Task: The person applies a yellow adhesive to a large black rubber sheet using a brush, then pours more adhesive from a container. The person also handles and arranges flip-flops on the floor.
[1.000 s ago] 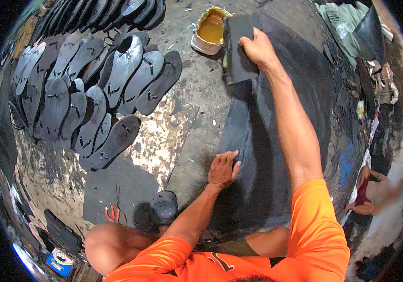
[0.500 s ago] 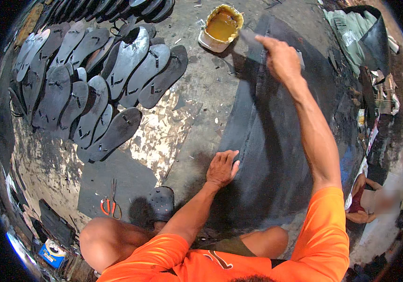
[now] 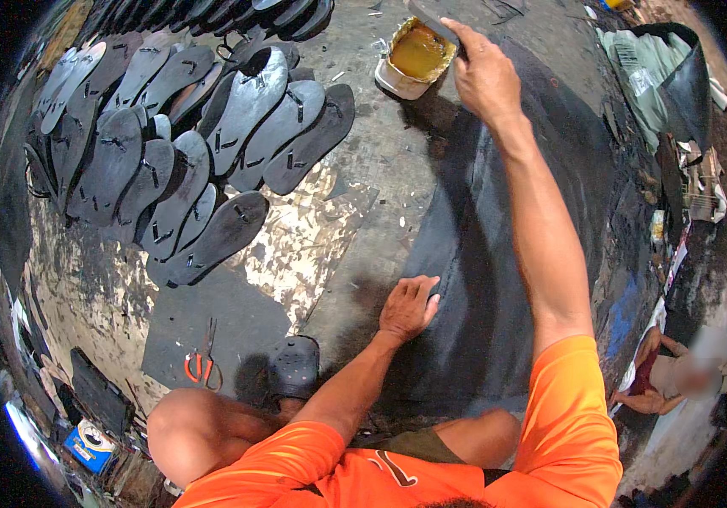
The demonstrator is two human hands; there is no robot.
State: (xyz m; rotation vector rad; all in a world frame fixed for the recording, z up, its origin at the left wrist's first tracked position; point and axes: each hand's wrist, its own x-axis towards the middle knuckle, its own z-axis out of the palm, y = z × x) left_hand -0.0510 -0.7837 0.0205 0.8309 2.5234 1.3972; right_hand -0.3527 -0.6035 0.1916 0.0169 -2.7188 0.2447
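Note:
My right hand is closed on a flat grey strip, which it holds over the far side of a white pot. Thick amber liquid, like glue, fills the pot, and its rim is crusted. Below, a large black sheet lies on the floor, looking like rubber. My left hand rests on the sheet's left edge, palm down with the fingers stretched out, holding nothing.
Many dark sandals with thong straps lie in rows at the left. Orange-handled scissors rest on a dark sheet piece. A rolled green-and-black bundle lies far right. Another person is at the right edge.
My right hand has moved left from above the black sheet to the pot, bringing the strip over it. My left hand stays on the sheet's edge. The view has shifted slightly.

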